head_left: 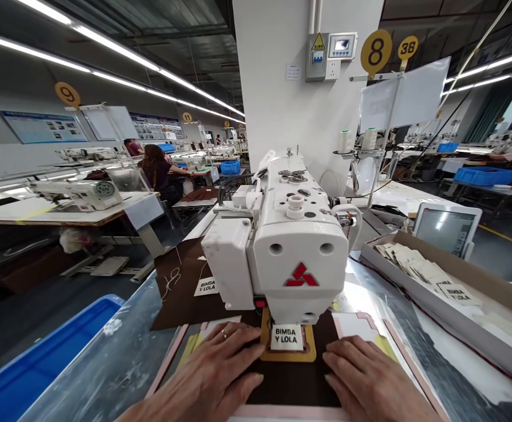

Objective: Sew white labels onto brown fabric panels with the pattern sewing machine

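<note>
Dark brown fabric [291, 384] lies under the head of a white sewing machine [299, 252]. A white label [287, 337] printed "BIMBA Y LOLA" rests on it, inside a yellow clamp frame [288, 356]. My left hand [212, 369] lies flat on the fabric, its fingertips at the frame's left side. To the right of the frame, my right hand [365, 372] rests flat with fingers stretched out, apart from the frame. Neither hand grips anything. The needle area is hidden behind the machine head. Behind on the left, brown fabric carries another label [206, 286] and loose thread [171, 282].
A cardboard box [458, 305] with several labels stands at the right, beside a tilted screen [447, 228]. Thread cones [345, 142] stand behind the machine. A blue bin [57, 357] is low at the left. Another person [158, 173] sits farther back.
</note>
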A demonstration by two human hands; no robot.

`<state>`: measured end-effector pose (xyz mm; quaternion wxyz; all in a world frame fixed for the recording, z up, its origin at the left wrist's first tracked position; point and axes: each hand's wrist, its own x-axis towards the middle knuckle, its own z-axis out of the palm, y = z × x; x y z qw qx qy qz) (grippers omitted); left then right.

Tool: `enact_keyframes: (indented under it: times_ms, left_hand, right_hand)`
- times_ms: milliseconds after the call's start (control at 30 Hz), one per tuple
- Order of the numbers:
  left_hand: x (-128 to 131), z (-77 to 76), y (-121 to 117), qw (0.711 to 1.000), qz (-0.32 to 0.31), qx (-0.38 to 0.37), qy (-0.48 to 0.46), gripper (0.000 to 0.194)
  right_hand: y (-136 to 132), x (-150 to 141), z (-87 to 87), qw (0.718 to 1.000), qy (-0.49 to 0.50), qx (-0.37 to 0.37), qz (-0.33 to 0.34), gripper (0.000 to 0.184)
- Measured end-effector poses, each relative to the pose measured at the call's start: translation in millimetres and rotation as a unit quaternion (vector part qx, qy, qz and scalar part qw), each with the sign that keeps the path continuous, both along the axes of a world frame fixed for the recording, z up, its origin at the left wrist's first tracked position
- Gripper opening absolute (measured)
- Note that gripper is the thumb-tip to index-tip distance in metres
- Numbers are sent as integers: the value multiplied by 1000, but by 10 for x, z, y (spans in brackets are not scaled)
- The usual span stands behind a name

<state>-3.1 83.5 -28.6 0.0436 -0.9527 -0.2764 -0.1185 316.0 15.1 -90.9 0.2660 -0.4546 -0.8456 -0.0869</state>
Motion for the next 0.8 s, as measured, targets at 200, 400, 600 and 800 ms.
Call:
enact_keyframes:
  times_ms: [200, 400, 600, 800]
  left_hand:
    - [232, 65, 47, 998, -22, -51, 9, 39]
    - [401, -48, 126, 997, -27, -66, 33, 44]
    - [354, -236, 175, 998, -30, -34, 34, 49]
    - [228, -229, 158, 999, -24, 21, 38, 50]
  right_hand:
    - [0, 14, -25, 1000, 2, -4, -1, 25]
    - [44, -61, -20, 997, 58, 47, -13, 32]
    - [37, -69, -8, 999, 41, 31, -15, 19]
    - [61, -15, -26, 998, 55, 32, -10, 21]
